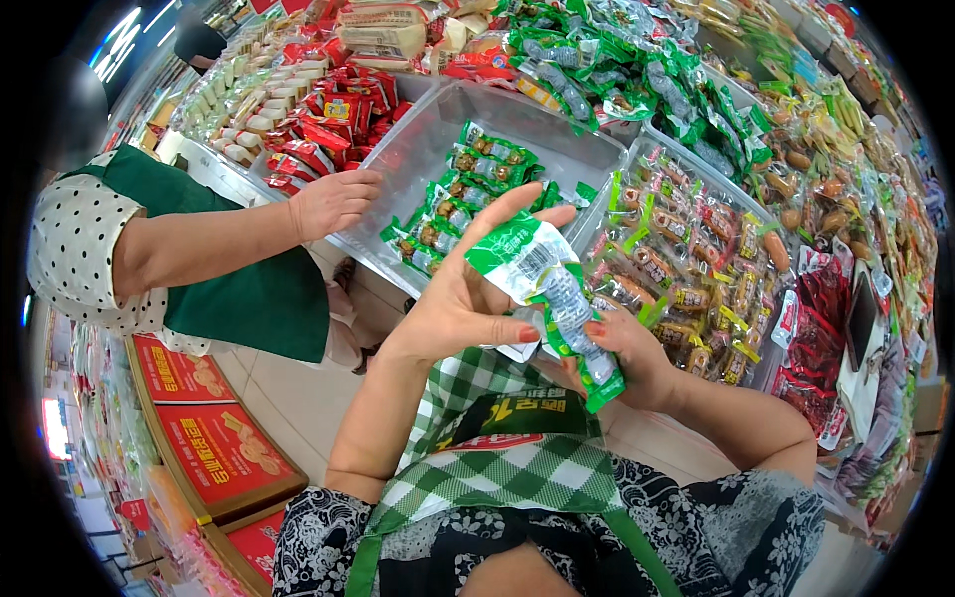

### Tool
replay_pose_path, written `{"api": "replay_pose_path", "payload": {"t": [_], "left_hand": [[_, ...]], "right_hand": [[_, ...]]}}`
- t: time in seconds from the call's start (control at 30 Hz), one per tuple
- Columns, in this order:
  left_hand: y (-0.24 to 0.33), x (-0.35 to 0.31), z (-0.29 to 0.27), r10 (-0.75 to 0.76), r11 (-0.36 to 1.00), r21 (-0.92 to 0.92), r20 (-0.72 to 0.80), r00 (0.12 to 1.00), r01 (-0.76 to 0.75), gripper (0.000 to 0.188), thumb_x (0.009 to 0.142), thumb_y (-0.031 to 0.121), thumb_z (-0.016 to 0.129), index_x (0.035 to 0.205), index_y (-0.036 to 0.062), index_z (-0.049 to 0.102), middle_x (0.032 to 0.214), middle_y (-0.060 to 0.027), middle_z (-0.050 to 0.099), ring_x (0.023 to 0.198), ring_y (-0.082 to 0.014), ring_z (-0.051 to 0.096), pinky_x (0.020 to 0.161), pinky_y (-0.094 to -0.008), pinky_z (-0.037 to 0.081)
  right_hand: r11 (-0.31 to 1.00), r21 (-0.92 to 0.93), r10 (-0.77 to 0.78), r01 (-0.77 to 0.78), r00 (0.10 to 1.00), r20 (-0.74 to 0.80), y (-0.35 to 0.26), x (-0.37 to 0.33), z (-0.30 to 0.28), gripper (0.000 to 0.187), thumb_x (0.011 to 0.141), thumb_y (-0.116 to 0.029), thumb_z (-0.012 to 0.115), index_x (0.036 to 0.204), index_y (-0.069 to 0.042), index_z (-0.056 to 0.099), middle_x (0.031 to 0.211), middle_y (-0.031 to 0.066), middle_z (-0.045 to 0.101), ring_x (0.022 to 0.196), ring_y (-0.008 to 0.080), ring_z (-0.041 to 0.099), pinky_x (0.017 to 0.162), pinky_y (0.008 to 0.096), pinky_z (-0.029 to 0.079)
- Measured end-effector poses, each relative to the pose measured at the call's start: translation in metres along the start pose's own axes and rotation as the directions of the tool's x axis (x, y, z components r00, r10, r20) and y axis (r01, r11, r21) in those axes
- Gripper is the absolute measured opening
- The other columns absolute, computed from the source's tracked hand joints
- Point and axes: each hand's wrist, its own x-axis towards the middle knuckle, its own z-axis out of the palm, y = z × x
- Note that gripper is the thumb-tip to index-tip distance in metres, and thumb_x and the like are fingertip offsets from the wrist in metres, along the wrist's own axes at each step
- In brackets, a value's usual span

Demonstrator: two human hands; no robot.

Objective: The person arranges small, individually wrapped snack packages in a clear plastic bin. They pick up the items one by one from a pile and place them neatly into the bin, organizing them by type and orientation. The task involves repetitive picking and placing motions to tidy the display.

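Shop display of snack bins | clear tray [418,159] ahead | left hand [468,298] and right hand [632,358] both pinching green-white snack packets [552,289] below tray | co-worker's hand [333,202] on tray's left rim

Two green snack packets [557,298] sit in the hands, roughly eight more in one clear bin [418,164].

Wearer's own body, entering from 6 o'clock — bare forearms, no sleeves past the elbow. Left hand [468,298] and right hand [627,353]: red-painted nails. Short-sleeved top, dark with pale floral print. Over it a green-and-white checked apron — dark green chest patch, yellow lettering, red strip beneath.
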Motion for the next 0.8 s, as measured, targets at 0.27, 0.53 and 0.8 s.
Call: {"api": "replay_pose_path", "payload": {"t": [0.27,0.53,0.8], "left_hand": [[-0.019,0.016,-0.027,0.216,0.857,0.437,0.178,0.96,-0.274,0.045,0.07,0.023,0.085,0.102,0.0033,0.061,0.099,-0.0084,0.061,0.086,-0.012,0.058,0.072,-0.0232,0.045],[-0.006,0.012,-0.016,-0.086,0.976,0.132,-0.492,0.867,0.171,0.016,0.085,0.018,0.073,0.087,0.0053,0.065,0.069,0.0011,0.063,0.047,-0.0028,0.052,0.037,-0.0172,0.035],[0.0,0.002,-0.032,-0.223,0.961,0.054,-0.425,0.877,0.271,0.02,0.092,0.025,0.063,0.095,0.0052,0.062,0.079,-0.0009,0.065,0.054,-0.005,0.054,0.039,-0.0186,0.038]], "right_hand": [[0.998,0.056,-0.015,-0.004,0.943,0.333,0.005,0.011,-0.024,0.06,0.094,-0.052,0.032,0.095,0.002,0.057,0.079,0.015,0.061,0.06,0.0173,0.057,0.051,0.0247,0.042],[0.973,0.232,0.008,0.001,0.999,-0.036,-0.008,0.009,0.01,0.079,0.093,-0.068,0.011,0.116,-0.005,0.053,0.087,0.0155,0.062,0.065,0.0201,0.056,0.06,0.0307,0.045],[0.996,0.05,-0.073,0.076,0.996,-0.06,0.006,0.012,0.003,0.047,0.102,-0.044,0.029,0.111,-0.003,0.05,0.089,0.014,0.062,0.064,0.0145,0.054,0.058,0.027,0.047]]}}
